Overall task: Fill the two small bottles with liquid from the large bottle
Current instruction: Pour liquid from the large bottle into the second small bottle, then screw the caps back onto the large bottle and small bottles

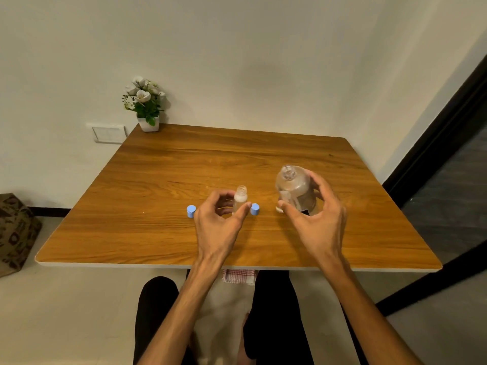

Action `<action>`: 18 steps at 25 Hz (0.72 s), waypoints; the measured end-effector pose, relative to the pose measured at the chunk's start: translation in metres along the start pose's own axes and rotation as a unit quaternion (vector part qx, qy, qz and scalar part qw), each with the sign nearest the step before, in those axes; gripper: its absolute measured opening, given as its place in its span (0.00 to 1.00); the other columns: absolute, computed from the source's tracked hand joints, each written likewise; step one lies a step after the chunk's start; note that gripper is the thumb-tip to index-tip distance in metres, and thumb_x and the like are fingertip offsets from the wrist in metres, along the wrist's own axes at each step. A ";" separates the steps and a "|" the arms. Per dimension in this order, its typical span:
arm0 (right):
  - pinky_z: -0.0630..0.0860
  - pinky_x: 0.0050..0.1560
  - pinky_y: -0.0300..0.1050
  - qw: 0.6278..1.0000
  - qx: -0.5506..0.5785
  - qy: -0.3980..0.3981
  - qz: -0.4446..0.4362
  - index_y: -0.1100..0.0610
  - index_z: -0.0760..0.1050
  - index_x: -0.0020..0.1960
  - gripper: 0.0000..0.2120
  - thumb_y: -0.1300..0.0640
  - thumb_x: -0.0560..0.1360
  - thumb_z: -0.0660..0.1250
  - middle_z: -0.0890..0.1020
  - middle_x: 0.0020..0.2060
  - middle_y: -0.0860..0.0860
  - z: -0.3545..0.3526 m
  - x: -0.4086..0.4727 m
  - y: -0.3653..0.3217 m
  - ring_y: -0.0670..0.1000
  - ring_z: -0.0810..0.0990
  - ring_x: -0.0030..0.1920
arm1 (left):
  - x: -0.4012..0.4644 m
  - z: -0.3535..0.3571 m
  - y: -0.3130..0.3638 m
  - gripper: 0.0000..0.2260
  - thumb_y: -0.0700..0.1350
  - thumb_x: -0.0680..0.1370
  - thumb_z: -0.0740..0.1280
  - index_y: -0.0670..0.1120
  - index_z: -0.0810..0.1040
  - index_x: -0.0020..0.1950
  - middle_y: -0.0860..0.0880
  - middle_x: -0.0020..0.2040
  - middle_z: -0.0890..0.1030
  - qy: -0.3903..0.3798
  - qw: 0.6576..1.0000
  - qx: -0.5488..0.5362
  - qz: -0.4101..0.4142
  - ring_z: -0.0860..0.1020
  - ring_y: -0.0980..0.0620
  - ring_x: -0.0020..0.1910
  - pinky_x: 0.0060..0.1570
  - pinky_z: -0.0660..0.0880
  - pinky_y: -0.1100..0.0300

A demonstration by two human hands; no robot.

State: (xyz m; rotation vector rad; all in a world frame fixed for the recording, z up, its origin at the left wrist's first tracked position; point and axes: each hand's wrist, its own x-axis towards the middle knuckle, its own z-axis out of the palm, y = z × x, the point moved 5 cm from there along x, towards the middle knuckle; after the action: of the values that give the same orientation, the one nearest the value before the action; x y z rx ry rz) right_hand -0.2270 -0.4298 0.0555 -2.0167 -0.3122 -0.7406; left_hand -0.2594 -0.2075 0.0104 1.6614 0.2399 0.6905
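A small clear bottle (240, 198) stands uncapped near the middle of the wooden table (158, 233). My left hand (221, 219) curls around it, thumb on its right side and fingers on its left. The large clear bottle (296, 189) stands upright and uncapped to the right. My right hand (313, 214) cups it loosely with spread fingers, fingertips at its right side and thumb in front. A second small clear shape (284, 198) shows against the large bottle's front, partly hidden by my thumb. Two blue caps (191, 211) (254, 208) lie either side of my left hand.
A white pot of flowers (147, 106) stands at the table's far left corner against the wall. A checked cloth (238, 275) hangs under the near edge above my legs. A patterned bag (15, 233) sits on the floor at left. A dark door frame (434, 154) runs along the right.
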 end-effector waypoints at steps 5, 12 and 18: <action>0.79 0.61 0.43 0.984 0.054 0.061 0.159 0.47 0.76 0.70 0.37 0.52 0.64 0.86 0.81 0.62 0.40 -0.020 0.002 0.066 0.42 0.80 0.61 | 0.015 0.004 -0.034 0.13 0.41 0.72 0.81 0.45 0.83 0.53 0.50 0.49 0.87 -0.004 0.997 0.056 -0.044 0.86 0.52 0.50 0.54 0.85 0.48; 0.74 0.55 0.31 0.973 0.058 0.074 0.213 0.49 0.76 0.69 0.37 0.52 0.64 0.86 0.80 0.61 0.40 -0.026 -0.002 0.122 0.29 0.76 0.57 | 0.023 0.018 -0.062 0.12 0.42 0.72 0.80 0.47 0.82 0.53 0.53 0.49 0.85 -0.019 0.994 0.096 -0.056 0.85 0.57 0.50 0.54 0.85 0.56; 0.76 0.52 0.25 0.974 0.068 0.076 0.204 0.49 0.75 0.71 0.38 0.51 0.65 0.86 0.81 0.62 0.39 -0.023 -0.010 0.136 0.33 0.80 0.58 | 0.020 0.022 -0.062 0.19 0.44 0.72 0.81 0.47 0.79 0.59 0.53 0.53 0.83 -0.026 0.990 0.124 -0.060 0.84 0.51 0.54 0.58 0.83 0.51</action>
State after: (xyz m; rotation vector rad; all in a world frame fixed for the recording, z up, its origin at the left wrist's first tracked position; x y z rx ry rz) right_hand -0.1772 -0.5210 -0.0355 -1.8021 0.1363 -0.5890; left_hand -0.2179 -0.2014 -0.0435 1.8816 0.3980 0.5426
